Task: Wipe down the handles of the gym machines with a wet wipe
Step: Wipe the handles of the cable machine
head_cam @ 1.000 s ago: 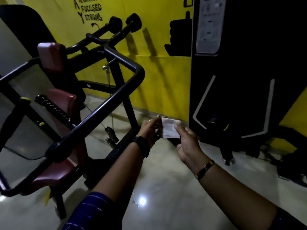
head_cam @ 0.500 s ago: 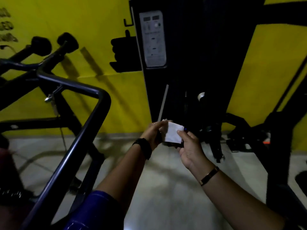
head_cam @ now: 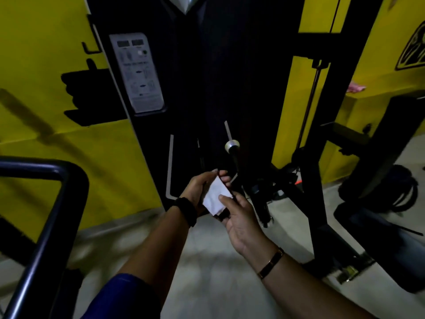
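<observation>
A white wet wipe (head_cam: 215, 198) is held between both hands in the middle of the view. My left hand (head_cam: 199, 188) grips its left edge with curled fingers, and my right hand (head_cam: 239, 217) pinches it from the right, thumb on top. Just behind the hands a black handle with a silver end cap (head_cam: 233, 153) sticks up from the tall black weight machine (head_cam: 207, 88). Neither hand touches that handle.
A black tubular frame (head_cam: 53, 203) of another machine curves through the lower left. A dark bench and frame (head_cam: 377, 226) stand at the right, with a cable (head_cam: 310, 100) running down. Yellow wall behind, pale floor (head_cam: 207, 272) below.
The view has swung right, from the red-padded machine to the tall black weight machine. Both hands kept hold of the wipe and now sit close to the silver-capped handle.
</observation>
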